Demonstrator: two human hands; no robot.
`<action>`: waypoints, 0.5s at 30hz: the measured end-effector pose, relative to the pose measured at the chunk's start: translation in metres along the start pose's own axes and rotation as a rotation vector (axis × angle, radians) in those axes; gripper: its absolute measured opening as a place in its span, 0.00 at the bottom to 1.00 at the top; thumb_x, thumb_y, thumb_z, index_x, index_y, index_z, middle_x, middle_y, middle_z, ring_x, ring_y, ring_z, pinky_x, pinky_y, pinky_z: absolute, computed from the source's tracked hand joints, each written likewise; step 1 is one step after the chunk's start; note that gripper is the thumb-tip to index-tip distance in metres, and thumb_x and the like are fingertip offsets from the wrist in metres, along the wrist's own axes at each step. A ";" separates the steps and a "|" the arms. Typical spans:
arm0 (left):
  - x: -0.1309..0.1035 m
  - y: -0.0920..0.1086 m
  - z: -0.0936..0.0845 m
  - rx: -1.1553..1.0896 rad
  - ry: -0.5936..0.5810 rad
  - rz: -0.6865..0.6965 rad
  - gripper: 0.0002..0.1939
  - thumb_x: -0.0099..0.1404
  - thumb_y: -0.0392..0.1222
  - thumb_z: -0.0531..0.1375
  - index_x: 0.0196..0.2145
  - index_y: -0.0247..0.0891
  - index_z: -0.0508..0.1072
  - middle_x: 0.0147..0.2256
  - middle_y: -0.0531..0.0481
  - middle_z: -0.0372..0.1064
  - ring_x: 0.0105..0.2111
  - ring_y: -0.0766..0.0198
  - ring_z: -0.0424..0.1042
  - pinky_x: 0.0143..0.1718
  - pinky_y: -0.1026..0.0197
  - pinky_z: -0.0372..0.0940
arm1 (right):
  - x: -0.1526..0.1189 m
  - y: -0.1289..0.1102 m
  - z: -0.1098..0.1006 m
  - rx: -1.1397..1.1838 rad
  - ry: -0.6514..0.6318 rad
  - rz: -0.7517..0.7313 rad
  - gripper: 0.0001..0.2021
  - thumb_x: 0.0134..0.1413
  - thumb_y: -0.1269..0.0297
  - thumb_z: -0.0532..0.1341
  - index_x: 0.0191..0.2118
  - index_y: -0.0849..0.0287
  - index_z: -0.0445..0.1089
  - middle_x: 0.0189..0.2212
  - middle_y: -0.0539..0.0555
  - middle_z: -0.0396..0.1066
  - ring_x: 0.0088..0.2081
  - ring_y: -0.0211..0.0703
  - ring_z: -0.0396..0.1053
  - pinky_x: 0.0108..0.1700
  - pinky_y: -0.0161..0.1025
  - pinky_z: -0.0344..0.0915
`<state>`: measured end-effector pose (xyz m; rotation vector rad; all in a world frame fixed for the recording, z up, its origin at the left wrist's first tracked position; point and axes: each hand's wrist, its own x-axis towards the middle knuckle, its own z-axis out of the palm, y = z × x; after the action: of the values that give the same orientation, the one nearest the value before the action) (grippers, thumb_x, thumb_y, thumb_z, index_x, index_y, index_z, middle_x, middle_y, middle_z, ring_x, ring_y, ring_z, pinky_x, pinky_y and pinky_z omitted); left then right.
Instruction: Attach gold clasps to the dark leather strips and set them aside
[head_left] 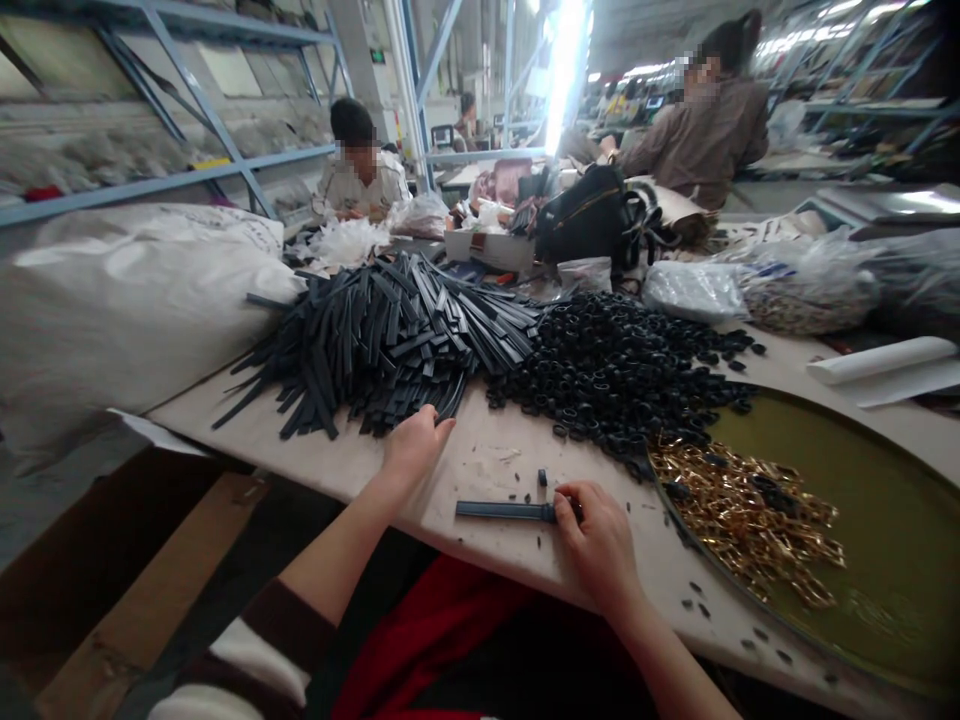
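Note:
My left hand [414, 447] is at the near edge of a big pile of dark flat strips [375, 330], its fingers pinched together at the strip ends; what lies between them is hidden. My right hand [596, 530] grips the right end of a single dark strip [499, 510] lying on the table. One small black loop [542, 477] stands just above that strip. Behind and to the right is a heap of black loops [600, 370]. Gold metal buckles [750, 510] lie on a round olive tray [892, 520], with a few black loops among them.
A large white sack [135, 310] bulges at the left. Along the back are a black bag [585, 220], a carton [487, 248] and plastic bags [697, 290]. A white roll [885, 360] lies at the right. Two people are beyond the table [300, 465]; small black bits lie near its front edge.

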<state>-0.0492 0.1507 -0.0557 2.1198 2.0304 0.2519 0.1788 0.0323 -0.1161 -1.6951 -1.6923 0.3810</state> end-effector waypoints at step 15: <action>-0.158 0.029 -0.021 -1.031 -0.854 0.050 0.19 0.57 0.56 0.53 0.25 0.36 0.61 0.17 0.57 0.59 0.17 0.72 0.57 0.19 0.68 0.51 | -0.017 -0.057 -0.032 1.159 -0.143 0.583 0.17 0.43 0.50 0.61 0.27 0.58 0.59 0.15 0.42 0.55 0.15 0.30 0.51 0.18 0.30 0.47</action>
<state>-0.0330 -0.0080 -0.0264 1.2628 0.9892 0.2535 0.1546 0.0015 -0.0612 -1.1812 -0.6771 1.4403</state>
